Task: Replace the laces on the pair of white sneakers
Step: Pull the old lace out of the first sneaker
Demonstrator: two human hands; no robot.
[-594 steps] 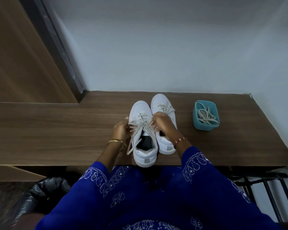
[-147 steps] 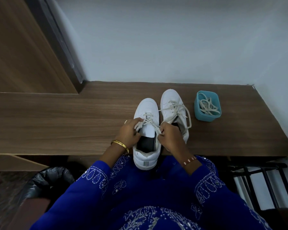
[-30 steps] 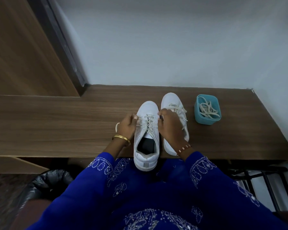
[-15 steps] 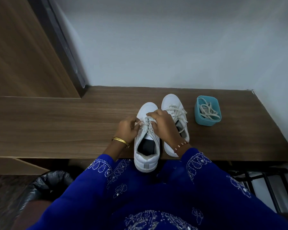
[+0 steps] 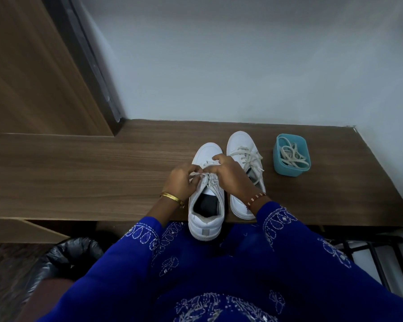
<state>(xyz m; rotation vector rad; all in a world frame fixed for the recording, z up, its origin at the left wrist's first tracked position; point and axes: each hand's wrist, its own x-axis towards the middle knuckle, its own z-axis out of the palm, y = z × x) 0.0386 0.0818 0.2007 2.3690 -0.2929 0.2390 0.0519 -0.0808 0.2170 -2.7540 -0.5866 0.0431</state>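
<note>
Two white sneakers stand side by side on the wooden bench [image 5: 79, 173], toes pointing at the wall. The left sneaker [image 5: 206, 212] hangs its heel over the front edge. My left hand [image 5: 183, 182] pinches a cream lace end at that shoe's eyelets. From the other side my right hand [image 5: 229, 176] grips the lace over the tongue. The right sneaker [image 5: 241, 145] sits behind my right wrist with its cream lace [image 5: 250, 159] lying loose across it.
A teal tub [image 5: 291, 155] holding a tangle of cream laces stands on the bench right of the shoes. A black bin bag [image 5: 63, 259] sits on the floor at lower left. A dark metal rack [image 5: 368, 249] is under the bench at right.
My hands have come together over the left sneaker's eyelets, each now holding the lace there. The right sneaker and the teal tub have stayed put.
</note>
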